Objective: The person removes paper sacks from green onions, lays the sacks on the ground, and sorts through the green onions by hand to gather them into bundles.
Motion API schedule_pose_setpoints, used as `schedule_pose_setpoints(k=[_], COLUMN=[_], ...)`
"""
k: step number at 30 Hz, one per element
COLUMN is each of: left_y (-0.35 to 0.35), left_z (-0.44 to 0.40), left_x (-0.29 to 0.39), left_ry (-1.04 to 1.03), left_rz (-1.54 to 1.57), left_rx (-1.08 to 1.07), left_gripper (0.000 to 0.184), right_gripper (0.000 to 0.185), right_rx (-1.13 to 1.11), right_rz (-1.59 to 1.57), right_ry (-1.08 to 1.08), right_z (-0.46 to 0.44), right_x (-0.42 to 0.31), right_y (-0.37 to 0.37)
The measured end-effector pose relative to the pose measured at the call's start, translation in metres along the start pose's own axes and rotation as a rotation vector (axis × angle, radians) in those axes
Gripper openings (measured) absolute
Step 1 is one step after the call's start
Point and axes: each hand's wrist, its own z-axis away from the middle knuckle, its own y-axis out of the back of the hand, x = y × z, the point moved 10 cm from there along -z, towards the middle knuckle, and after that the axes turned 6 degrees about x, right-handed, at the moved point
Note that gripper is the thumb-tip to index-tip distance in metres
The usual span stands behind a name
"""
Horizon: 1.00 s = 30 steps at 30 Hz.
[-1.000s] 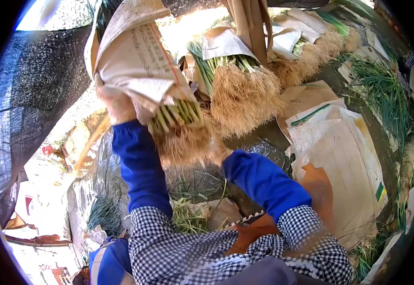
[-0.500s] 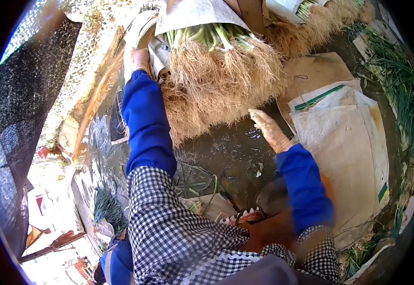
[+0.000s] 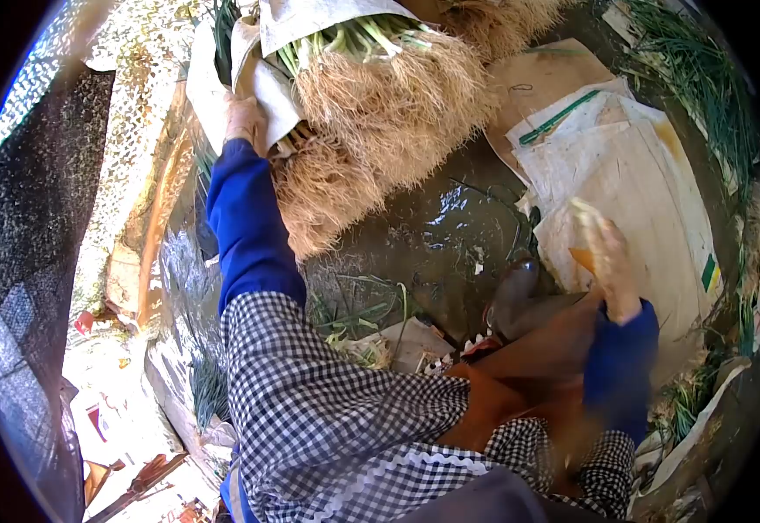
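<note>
At the upper left, my left hand (image 3: 243,120) is closed on the edge of a whitish wrapping sheet (image 3: 210,83); its fingertips are partly hidden. Beside it lies a big bundle of green onions (image 3: 389,96), with long tan roots facing me and another whitish sheet (image 3: 328,19) over the stalks. More rooty onions (image 3: 323,187) lie beneath and to the left. My right hand (image 3: 608,261) is empty, its fingers stretched out and slightly blurred. It hovers over a stack of flattened pale sacks (image 3: 633,200) on the right.
Wet dark ground (image 3: 424,244) lies between the onions and me, with loose green scraps. A heap of green leaves (image 3: 694,78) runs along the right edge. Dark netting (image 3: 40,218) hangs at left beside a wooden beam (image 3: 166,209). A boot (image 3: 512,296) shows below.
My right hand has moved from near the roots to the right and down, over the sacks. My left hand stays at the sheet, which is spread wider on its left. The view has shifted.
</note>
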Motion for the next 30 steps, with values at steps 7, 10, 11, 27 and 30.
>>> schedule_pose_setpoints(k=[7, 10, 11, 27, 30], left_y=[0.027, 0.060, 0.063, -0.083, -0.091], left_z=[0.049, 0.122, 0.154, 0.719, 0.798], left_x=[0.054, 0.100, 0.107, 0.432, 0.513], left_ry=[-0.126, 0.013, 0.204, -0.910, -1.038], left_rz=[-0.081, 0.320, 0.700, 0.877, 0.829], left_rx=[0.005, -0.077, -0.204, -0.926, -1.276], left_gripper=[0.067, 0.063, 0.059, 0.022, 0.036], right_gripper=[0.042, 0.039, 0.038, 0.017, 0.025], right_rx=[0.290, 0.278, 0.284, 1.174, 1.012], right_rz=[0.991, 0.823, 0.756, 1.452, 1.242], right_ry=[-0.143, -0.358, -0.427, -0.572, -1.273], right_z=[0.312, 0.427, 0.453, 0.620, 0.722], right_x=[0.164, 0.223, 0.239, 0.020, 0.110], right_y=[0.146, 0.122, 0.114, 0.226, 0.185])
